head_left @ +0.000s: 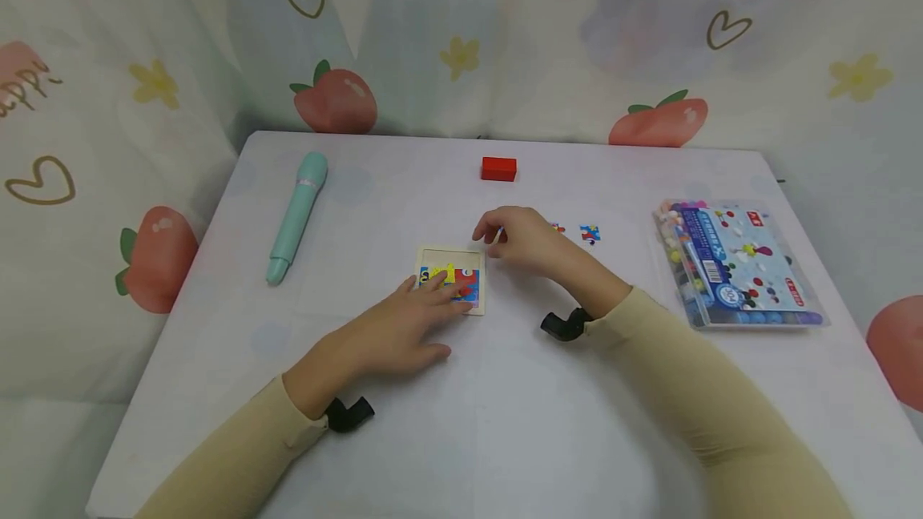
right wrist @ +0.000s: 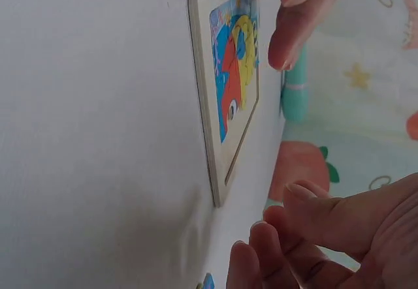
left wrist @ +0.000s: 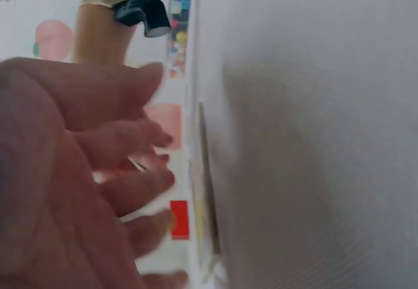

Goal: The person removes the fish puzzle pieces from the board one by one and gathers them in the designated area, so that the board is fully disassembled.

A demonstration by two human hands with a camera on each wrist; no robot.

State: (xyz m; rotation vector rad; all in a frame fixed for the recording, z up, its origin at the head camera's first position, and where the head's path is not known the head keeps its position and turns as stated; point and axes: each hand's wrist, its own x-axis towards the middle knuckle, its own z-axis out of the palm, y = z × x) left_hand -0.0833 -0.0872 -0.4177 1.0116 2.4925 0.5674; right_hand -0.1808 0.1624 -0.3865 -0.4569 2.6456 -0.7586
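Note:
A small wooden jigsaw board (head_left: 472, 257) lies flat on the table, partly filled with a red, yellow and blue picture (right wrist: 235, 67); its upper strip is bare wood. My left hand (head_left: 404, 327) spreads its straight fingers over the lower part of the board, covering some of the picture. Just beyond the board's upper right corner, my right hand (head_left: 526, 240) pinches a small jigsaw piece (head_left: 498, 235) between thumb and fingers, only its thin edge showing. Two loose jigsaw pieces lie near the right wrist, one jigsaw piece (head_left: 590, 233) in full view, the other partly hidden.
A red block (head_left: 499, 169) sits at the back of the table. A mint-green microphone-shaped stick (head_left: 297, 219) lies at the left. To the right is a clear plastic box (head_left: 743, 264) of colourful beads. A printed curtain (head_left: 534, 38) hangs behind the table.

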